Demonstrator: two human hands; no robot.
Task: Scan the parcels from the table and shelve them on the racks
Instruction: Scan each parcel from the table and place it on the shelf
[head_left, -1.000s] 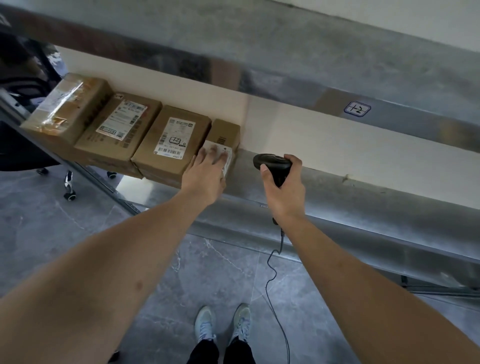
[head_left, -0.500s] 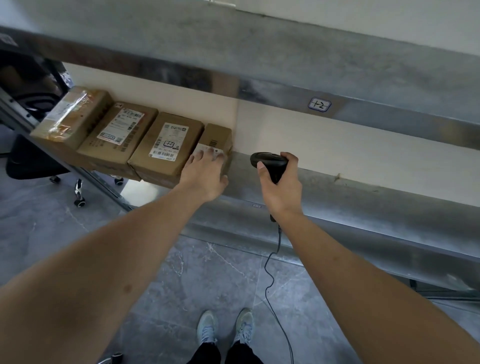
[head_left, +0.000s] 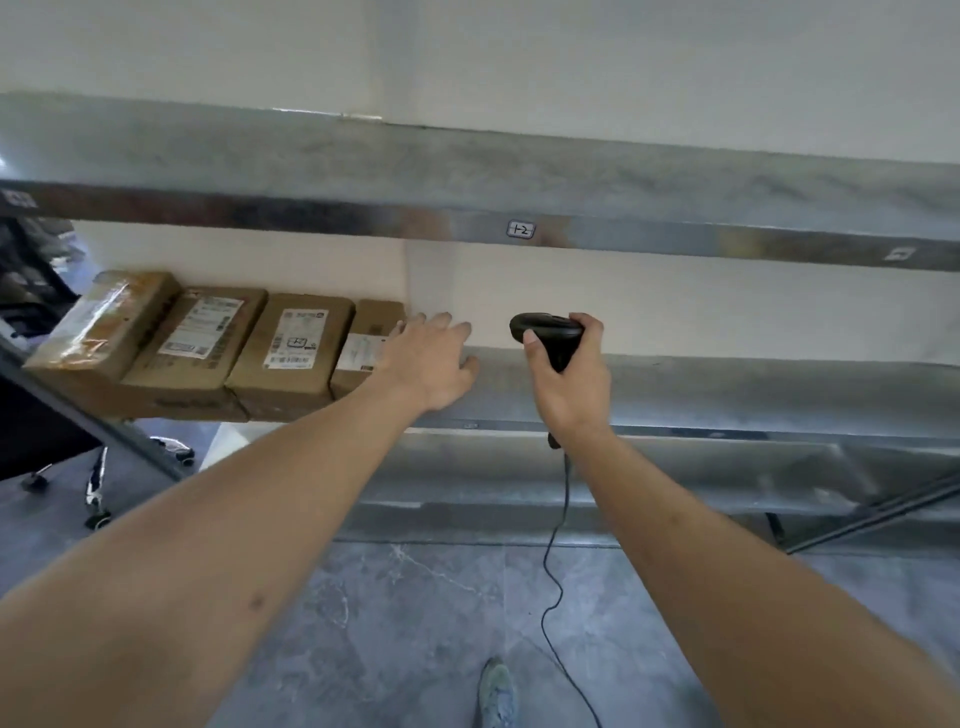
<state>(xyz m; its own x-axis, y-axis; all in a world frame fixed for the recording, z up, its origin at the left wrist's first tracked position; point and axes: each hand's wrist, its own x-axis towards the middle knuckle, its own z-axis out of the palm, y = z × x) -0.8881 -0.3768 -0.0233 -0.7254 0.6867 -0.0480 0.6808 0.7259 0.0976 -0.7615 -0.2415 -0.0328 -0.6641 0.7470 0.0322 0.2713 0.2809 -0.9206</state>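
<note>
Several brown cardboard parcels stand in a row on the left of a metal rack shelf (head_left: 727, 384). The rightmost is a small parcel (head_left: 366, 343) with a white label; beside it sits a larger labelled parcel (head_left: 296, 348). My left hand (head_left: 431, 364) hovers open just right of the small parcel, fingers spread, holding nothing. My right hand (head_left: 566, 384) is shut on a black corded barcode scanner (head_left: 548, 332), whose head points at the wall behind the shelf.
An upper shelf rail (head_left: 675, 239) carries a tag marked 1-2 (head_left: 520, 229). The scanner cable (head_left: 558, 545) hangs to the grey tiled floor. A black wheeled chair (head_left: 47, 441) stands at far left. A lower shelf (head_left: 623, 478) lies beneath.
My left hand has come off the small parcel and shifted right, leaving the parcel on the shelf. The view has tilted upward; the scanner hand stays about where it was.
</note>
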